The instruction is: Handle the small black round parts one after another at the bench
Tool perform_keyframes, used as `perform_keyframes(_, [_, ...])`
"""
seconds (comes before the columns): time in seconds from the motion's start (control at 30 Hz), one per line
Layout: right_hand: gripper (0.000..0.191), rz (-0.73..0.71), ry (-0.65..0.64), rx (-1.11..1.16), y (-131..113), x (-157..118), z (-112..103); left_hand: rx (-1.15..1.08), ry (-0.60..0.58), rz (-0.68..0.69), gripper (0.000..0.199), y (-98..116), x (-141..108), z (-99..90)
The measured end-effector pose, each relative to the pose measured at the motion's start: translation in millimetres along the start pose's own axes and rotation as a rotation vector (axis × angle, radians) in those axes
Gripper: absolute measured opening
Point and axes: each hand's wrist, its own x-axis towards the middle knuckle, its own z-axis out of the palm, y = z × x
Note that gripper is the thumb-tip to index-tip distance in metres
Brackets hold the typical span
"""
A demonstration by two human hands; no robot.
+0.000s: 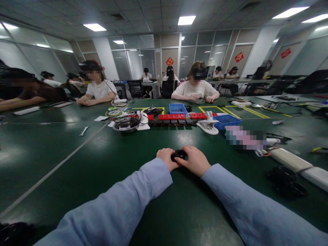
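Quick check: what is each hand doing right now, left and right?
Left hand: closed on the black part, at its left side.
Right hand: closed on the same black part, from the right.

- Small black part (178, 154) — round, dark and glossy, with a ring-like top edge catching a faint highlight.
- Held low over the dark green surface (102, 153), near the middle of the view, just ahead of the two blue sleeves.
- Clasped from both sides: left hand (167, 158) against its left edge, right hand (196, 160) wrapped over its right side — fingers covering much of the body.
- Only the upper face showing; underside and finer detail too small and hidden to tell.
- Whether resting on the surface or lifted slightly: cannot tell.
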Motion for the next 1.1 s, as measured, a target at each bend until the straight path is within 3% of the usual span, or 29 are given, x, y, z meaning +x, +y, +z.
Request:
perform_keyframes(0.1, [0.024,-0.108,-0.077,0.103,8.2,4.2,-5.8,-0.085,-0.090,0.091,0.036,-5.7,4.8,-2.5])
perform_keyframes(0.27, [0.039,-0.290,-0.345,0.331,19.5,8.2,-21.7,-0.250,-0.253,0.379,0.039,-22.8,14.9,-3.4])
perform_keyframes(0.37, [0.045,-0.321,-0.392,0.358,21.1,5.1,-23.9,-0.264,-0.267,0.419,0.046,-30.6,16.4,-0.1])
perform_keyframes(0.5, [0.058,-0.206,-0.233,0.352,21.0,-3.4,-13.5,-0.293,-0.234,0.372,0.069,-33.5,9.8,1.9])
perform_keyframes(0.57, [0.061,-0.115,-0.128,0.335,19.6,-7.8,-7.3,-0.238,-0.177,0.314,0.087,-30.3,3.6,0.3])
perform_keyframes(0.63, [0.060,-0.031,-0.055,0.314,16.2,-11.4,-3.1,-0.140,-0.128,0.234,0.092,-23.4,-3.2,-2.1])
perform_keyframes(0.83, [0.052,0.076,0.089,0.182,0.9,-16.2,1.8,0.017,-0.014,0.016,0.059,4.8,-16.2,-2.2])
perform_keyframes(0.97, [0.037,0.024,0.096,0.125,-2.1,-16.0,6.4,0.075,-0.022,-0.008,0.043,10.9,-16.6,0.6])
perform_keyframes(1.1, [0.031,-0.093,0.082,0.180,2.6,-15.6,3.9,0.061,-0.066,0.050,0.039,0.8,-11.7,0.1])
